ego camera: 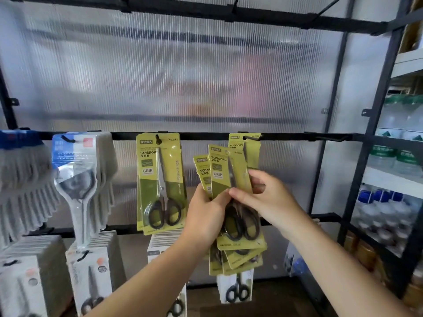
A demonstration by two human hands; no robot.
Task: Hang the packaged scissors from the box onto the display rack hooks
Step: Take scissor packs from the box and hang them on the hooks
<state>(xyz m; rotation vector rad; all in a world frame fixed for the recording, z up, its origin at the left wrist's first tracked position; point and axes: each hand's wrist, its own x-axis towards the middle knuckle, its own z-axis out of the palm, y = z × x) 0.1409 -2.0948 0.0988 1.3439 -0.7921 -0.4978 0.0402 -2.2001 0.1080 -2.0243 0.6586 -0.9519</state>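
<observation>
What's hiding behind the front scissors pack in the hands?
More green scissors packs fan out behind it, gripped by the left hand. A hanging pack sits on a hook further back. The front pack covers their middles, so their count is unclear.

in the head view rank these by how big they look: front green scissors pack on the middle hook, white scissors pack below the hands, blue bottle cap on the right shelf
1. green scissors pack, largest
2. white scissors pack, top hidden, judged by what shows
3. blue bottle cap, smallest by far

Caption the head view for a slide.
Stocking scissors: left hand and right hand hold fanned scissor packs below a hook bearing one pack.
</observation>
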